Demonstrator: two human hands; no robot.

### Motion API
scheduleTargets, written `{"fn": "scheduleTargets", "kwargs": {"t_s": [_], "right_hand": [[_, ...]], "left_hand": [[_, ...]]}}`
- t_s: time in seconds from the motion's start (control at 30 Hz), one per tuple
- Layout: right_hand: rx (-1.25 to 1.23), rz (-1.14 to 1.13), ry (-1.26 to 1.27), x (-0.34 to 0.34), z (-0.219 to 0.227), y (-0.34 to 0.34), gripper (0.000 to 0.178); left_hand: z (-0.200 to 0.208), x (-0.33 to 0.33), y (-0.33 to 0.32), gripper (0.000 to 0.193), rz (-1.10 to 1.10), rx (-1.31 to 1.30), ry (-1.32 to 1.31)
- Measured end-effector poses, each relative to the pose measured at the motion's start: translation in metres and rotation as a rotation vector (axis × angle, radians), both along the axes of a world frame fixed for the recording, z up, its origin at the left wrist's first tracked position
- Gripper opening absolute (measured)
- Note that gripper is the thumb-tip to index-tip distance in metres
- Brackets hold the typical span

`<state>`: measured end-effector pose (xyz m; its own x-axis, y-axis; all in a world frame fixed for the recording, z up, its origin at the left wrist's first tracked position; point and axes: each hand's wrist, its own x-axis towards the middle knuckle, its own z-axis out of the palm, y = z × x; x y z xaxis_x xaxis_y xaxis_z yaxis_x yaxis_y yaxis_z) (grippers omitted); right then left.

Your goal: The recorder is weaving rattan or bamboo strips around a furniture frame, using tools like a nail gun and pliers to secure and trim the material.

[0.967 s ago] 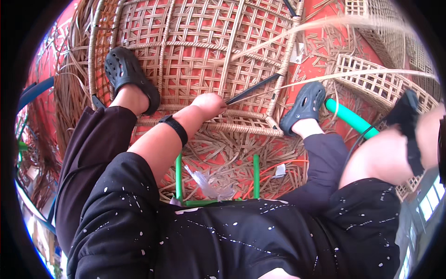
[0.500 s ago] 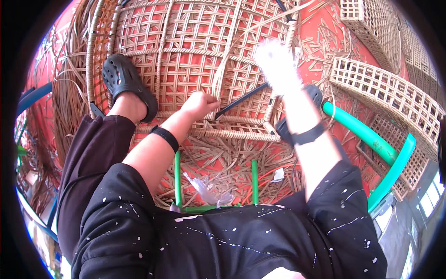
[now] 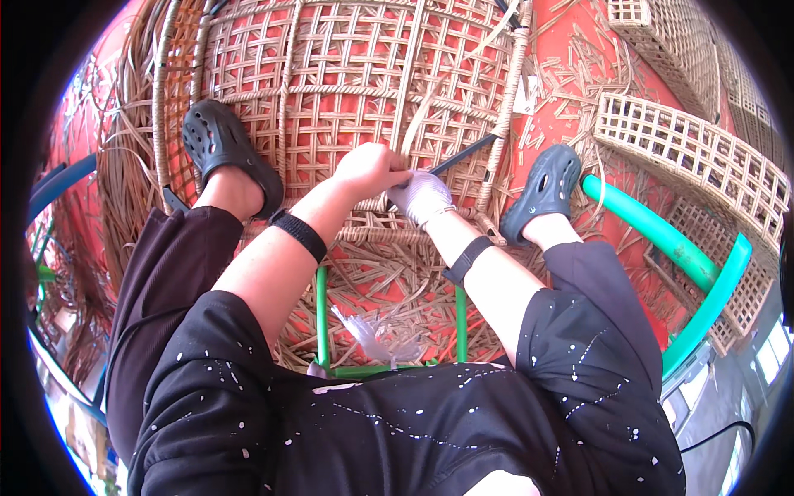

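Observation:
A large openwork wicker frame point(image 3: 343, 107) lies before me, woven from tan strands with wrapped rims. My left hand point(image 3: 368, 171), bare, is closed around the lower end of a loose pale wicker strand point(image 3: 419, 114) over the frame's near part. Against its thumb rests my right hand point(image 3: 423, 198), in a white knitted glove, its fingers curled at the same spot; their tips are hidden. From there the strand runs up and right over the weave. A dark flat bar point(image 3: 466, 155) slants across the frame beside my right hand.
Dark clogs point(image 3: 219, 140) are on my feet, one at each side. Rectangular wicker baskets point(image 3: 670, 136) and green tubes point(image 3: 649, 231) stand at right. Long loose strands point(image 3: 124, 174) hang at left. Cut scraps point(image 3: 389, 273) litter the red floor, near a green-legged stool point(image 3: 322, 314).
My gloved right hand, blurred at the upper right before, has come down and left to meet my left hand. The left hand has shifted slightly up and right.

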<state>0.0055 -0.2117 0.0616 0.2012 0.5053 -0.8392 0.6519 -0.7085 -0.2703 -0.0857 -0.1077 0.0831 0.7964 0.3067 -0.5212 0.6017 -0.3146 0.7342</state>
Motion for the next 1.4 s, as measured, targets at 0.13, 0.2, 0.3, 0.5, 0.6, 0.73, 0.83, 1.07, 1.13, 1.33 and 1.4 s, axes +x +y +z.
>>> {"fn": "scheduleTargets", "kwargs": {"t_s": [0.13, 0.2, 0.3, 0.5, 0.6, 0.73, 0.83, 1.07, 1.13, 1.33, 1.4], "right_hand": [[-0.018, 0.009, -0.04, 0.0, -0.018, -0.006, 0.037], [0.039, 0.062, -0.01, 0.0, -0.028, -0.01, 0.036], [0.008, 0.103, 0.012, 0.003, -0.032, -0.012, 0.035], [-0.113, 0.316, 0.132, 0.007, -0.002, -0.009, 0.03], [-0.112, 0.488, 0.211, 0.008, 0.007, -0.009, 0.03], [0.15, 0.478, 0.22, 0.006, 0.015, -0.014, 0.04], [0.123, 0.468, 0.25, 0.006, 0.031, -0.002, 0.041], [0.104, 0.011, 0.5, 0.008, 0.025, -0.003, 0.031], [0.155, -0.302, 0.68, 0.003, 0.026, -0.004, 0.028], [0.085, -0.437, 0.721, 0.016, 0.029, 0.013, 0.022], [0.259, -0.435, 0.721, 0.025, 0.023, 0.019, 0.026]], "left_hand": [[-0.001, 0.011, -0.006, 0.028, -0.001, 0.048, -0.051], [-0.001, 0.011, -0.008, 0.028, -0.065, 0.089, -0.042], [-0.001, 0.01, -0.005, 0.028, -0.074, 0.018, -0.015], [-0.003, -0.002, 0.014, 0.038, -0.227, -0.262, 0.068], [-0.009, -0.013, 0.017, 0.049, -0.278, -0.318, 0.169], [-0.023, -0.036, 0.012, 0.04, -0.408, -0.225, 0.128], [-0.016, -0.036, -0.003, 0.032, -0.354, -0.183, 0.271], [-0.03, -0.043, -0.024, 0.03, -0.26, -0.011, 0.135], [-0.031, -0.041, -0.027, 0.028, -0.102, 0.006, 0.168], [-0.035, -0.042, -0.025, 0.021, -0.014, -0.032, 0.237], [-0.041, -0.048, -0.02, 0.027, 0.085, -0.28, 0.336]]}}
